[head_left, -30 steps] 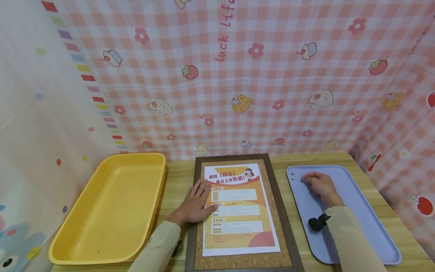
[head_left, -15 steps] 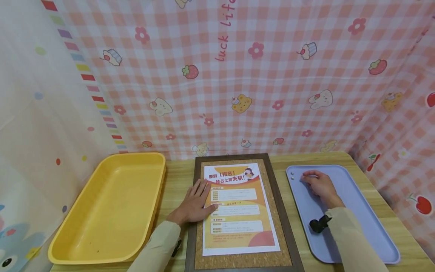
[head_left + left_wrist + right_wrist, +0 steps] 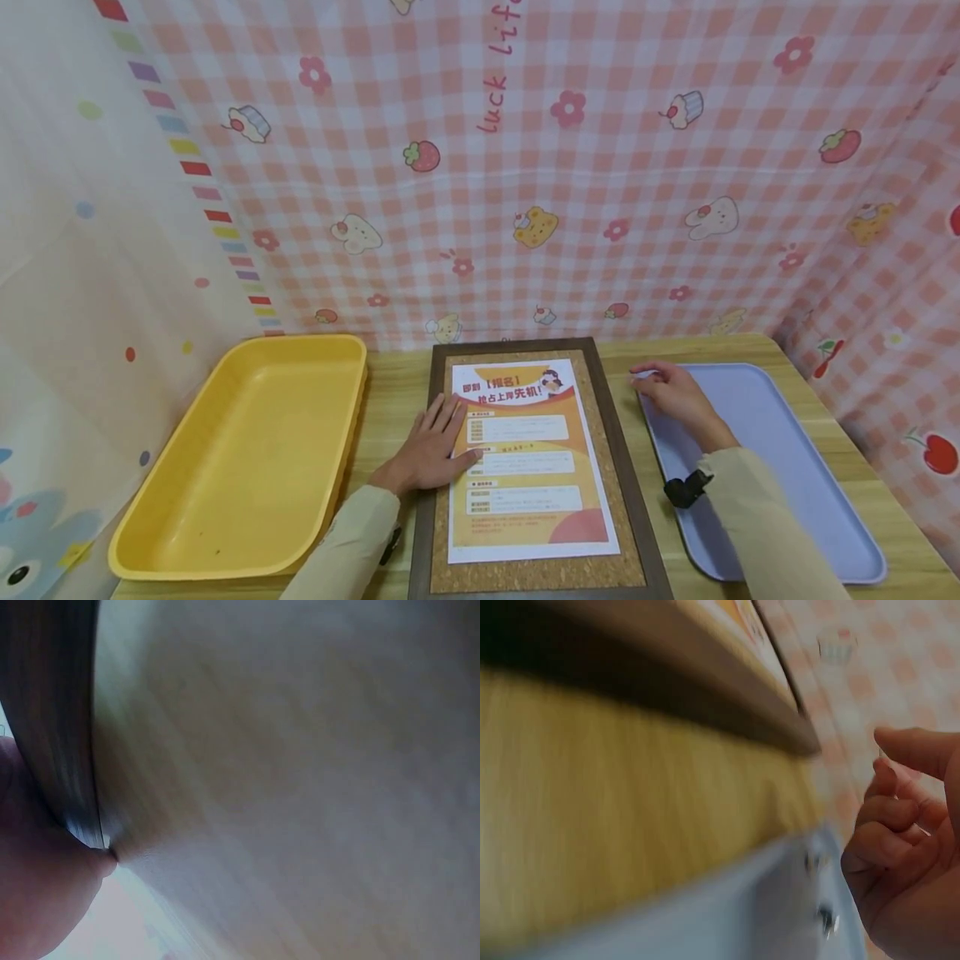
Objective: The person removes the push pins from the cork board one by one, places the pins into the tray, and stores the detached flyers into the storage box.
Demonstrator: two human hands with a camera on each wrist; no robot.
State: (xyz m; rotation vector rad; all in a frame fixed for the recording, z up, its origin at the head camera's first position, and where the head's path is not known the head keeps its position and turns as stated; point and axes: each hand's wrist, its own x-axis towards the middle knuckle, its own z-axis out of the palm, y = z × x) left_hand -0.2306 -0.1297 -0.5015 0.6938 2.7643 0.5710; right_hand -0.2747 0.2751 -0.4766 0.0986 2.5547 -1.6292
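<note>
My left hand (image 3: 427, 454) lies spread on the left side of a cork board (image 3: 525, 577) with a dark brown frame (image 3: 627, 492). Its fingers and thumb reach over the left edge of a printed yellow and red poster (image 3: 525, 500), which lies on the cork. My right hand (image 3: 675, 404) is over the far left corner of the lavender tray (image 3: 795, 500), thumb and index finger pinching a tiny pushpin (image 3: 881, 753), mostly hidden by the fingertips. In the right wrist view, two blurred shiny pushpins, one nearer (image 3: 827, 921) and one farther (image 3: 816, 860), lie in the tray.
A deep yellow tub (image 3: 255, 467) stands on the wooden table (image 3: 397, 400), left of the board. A strip of table separates the board from the lavender tray. Behind hangs a pink checked cloth (image 3: 465, 200), with more cloth at both sides.
My right hand has picked a pushpin from the tray and moved left to the tray's edge, towards the board. My left hand has stayed on the board.
</note>
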